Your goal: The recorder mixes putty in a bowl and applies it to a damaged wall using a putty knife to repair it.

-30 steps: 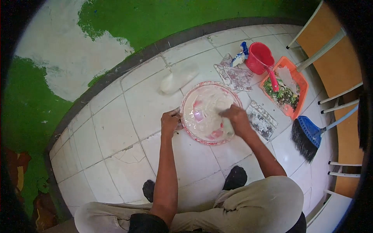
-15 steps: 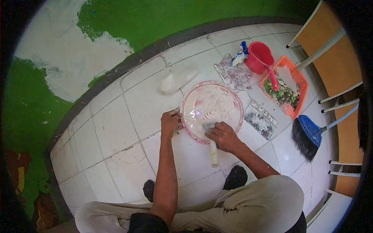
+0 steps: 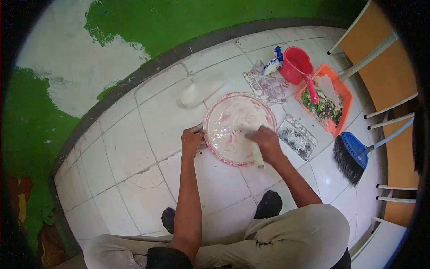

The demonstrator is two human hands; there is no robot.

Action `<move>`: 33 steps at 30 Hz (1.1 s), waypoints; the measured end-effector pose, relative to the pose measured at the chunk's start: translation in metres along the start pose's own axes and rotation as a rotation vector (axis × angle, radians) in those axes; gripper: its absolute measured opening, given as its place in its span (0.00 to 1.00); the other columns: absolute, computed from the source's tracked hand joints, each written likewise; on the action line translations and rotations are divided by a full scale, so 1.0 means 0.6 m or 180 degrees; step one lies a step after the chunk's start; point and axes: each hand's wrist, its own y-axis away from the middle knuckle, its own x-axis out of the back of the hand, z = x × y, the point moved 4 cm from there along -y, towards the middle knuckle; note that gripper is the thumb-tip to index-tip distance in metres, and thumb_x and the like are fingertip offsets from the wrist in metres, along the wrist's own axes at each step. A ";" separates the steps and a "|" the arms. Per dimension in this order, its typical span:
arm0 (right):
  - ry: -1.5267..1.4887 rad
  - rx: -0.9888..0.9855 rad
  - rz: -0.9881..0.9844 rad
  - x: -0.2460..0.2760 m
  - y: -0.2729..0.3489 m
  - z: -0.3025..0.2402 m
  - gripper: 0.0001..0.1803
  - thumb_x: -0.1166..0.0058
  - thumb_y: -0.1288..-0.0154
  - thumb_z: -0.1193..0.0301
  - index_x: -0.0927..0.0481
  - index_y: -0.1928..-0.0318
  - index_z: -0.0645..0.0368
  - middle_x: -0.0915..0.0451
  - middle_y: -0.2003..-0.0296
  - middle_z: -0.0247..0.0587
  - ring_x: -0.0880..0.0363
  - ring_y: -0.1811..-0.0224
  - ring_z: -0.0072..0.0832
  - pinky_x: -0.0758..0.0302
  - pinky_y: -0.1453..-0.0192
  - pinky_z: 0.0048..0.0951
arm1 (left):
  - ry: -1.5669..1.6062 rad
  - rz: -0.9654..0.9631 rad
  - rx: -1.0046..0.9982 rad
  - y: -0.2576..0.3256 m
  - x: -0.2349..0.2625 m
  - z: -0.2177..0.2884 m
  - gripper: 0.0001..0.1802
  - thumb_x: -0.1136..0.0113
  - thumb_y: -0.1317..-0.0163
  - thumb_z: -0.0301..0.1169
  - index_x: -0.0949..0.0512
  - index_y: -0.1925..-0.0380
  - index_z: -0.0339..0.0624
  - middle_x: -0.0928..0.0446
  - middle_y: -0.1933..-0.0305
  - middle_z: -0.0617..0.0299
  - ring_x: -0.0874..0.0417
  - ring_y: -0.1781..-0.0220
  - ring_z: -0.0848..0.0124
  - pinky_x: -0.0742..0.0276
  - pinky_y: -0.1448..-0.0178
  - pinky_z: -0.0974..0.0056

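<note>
A round, shallow red-rimmed basin [image 3: 274, 117] sits on the floor before me, spread with wet white paste [image 3: 226, 134]. My left hand [image 3: 192, 140] grips the basin's left rim, fingers closed at the edge. Over the right half of the paste, my right hand [image 3: 265, 140] is closed round a putty knife with a pale, tube-like handle [image 3: 257, 154]. The handle sticks out below the hand toward me. Its blade end is in or just over the paste and blurred by motion.
Past the basin lie a white bag [image 3: 202, 91], stained scraps [image 3: 268, 85] and a blue-white packet [image 3: 273, 62]. To the right are a red dipper [image 3: 296, 65], an orange dustpan [image 3: 345, 121] with debris, a smeared plate [image 3: 298, 136], a blue broom [image 3: 354, 152] and chairs [image 3: 380, 58]. A part-whitened green wall [image 3: 121, 22] curves behind.
My right hand has swept the putty knife up and to the right across the paste, and its handle has swung rightward. My left hand stays on the rim.
</note>
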 end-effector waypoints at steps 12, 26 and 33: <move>-0.0504 -0.0401 0.0127 -0.007 -0.011 0.001 0.18 0.38 0.60 0.75 0.17 0.62 0.56 0.19 0.70 0.35 0.25 0.63 0.34 0.28 0.60 0.35 | 0.0152 -0.0117 -0.0181 -0.002 -0.007 0.004 0.17 0.44 0.37 0.26 0.20 0.49 0.35 0.17 0.61 0.56 0.15 0.66 0.68 0.12 0.65 0.60; 0.0255 -0.0306 -0.0122 0.012 -0.063 0.082 0.18 0.40 0.59 0.77 0.14 0.62 0.57 0.17 0.67 0.41 0.22 0.62 0.38 0.25 0.56 0.37 | 0.0078 -0.0123 0.0027 -0.004 -0.002 0.000 0.20 0.43 0.37 0.25 0.22 0.44 0.36 0.17 0.61 0.57 0.14 0.66 0.67 0.12 0.65 0.60; 0.0187 0.0552 -0.0451 -0.040 -0.030 -0.045 0.14 0.39 0.57 0.71 0.15 0.65 0.54 0.19 0.72 0.36 0.22 0.65 0.37 0.25 0.58 0.37 | 0.0063 -0.0026 -0.0003 0.000 -0.007 0.005 0.19 0.43 0.37 0.26 0.21 0.45 0.37 0.17 0.62 0.57 0.14 0.67 0.68 0.13 0.65 0.60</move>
